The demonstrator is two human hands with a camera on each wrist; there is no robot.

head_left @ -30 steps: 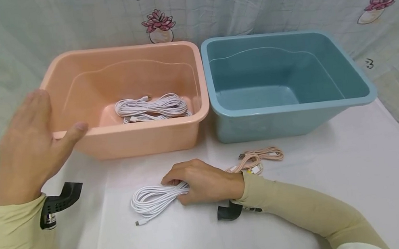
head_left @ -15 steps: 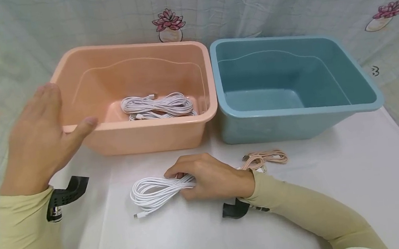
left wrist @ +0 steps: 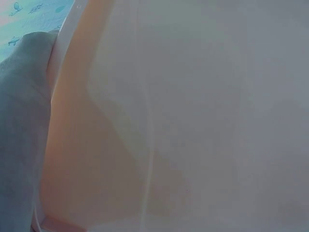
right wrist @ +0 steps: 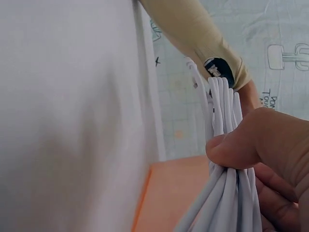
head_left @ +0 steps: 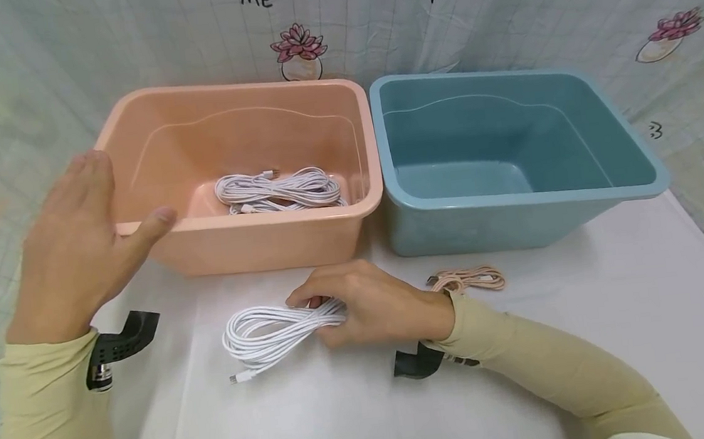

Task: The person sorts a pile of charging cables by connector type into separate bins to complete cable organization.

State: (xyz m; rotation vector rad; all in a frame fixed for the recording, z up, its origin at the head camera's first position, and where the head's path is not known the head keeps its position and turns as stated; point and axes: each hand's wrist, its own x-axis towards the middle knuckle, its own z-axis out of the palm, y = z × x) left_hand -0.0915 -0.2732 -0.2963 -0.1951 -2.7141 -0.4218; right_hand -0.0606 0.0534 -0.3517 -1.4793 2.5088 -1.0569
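Observation:
My right hand [head_left: 370, 307] pinches a coiled white charging cable [head_left: 264, 337] near one end of the coil. Loops spread to the left, with a small plug at the lower left. From the right wrist, the thumb presses the bundled white strands against curled fingers, close over the white table. At the left front corner of the peach bin [head_left: 265, 246], my left hand [head_left: 75, 252] rests on the rim with straight fingers along the side and its thumb across the front edge. More coiled white cables [head_left: 284, 189] lie inside that bin.
Beside the peach bin stands a blue bin [head_left: 511, 201] with nothing visible on its floor. A coiled pinkish cable [head_left: 470, 278] lies on the white table [head_left: 322, 423] in front of it, partly behind my right wrist. A patterned curtain [head_left: 371, 31] hangs behind both bins.
The white cable coil in my right hand has risen a little and shifted slightly left relative to the bins. My left hand stays on the peach bin's corner. The head view has shifted slightly.

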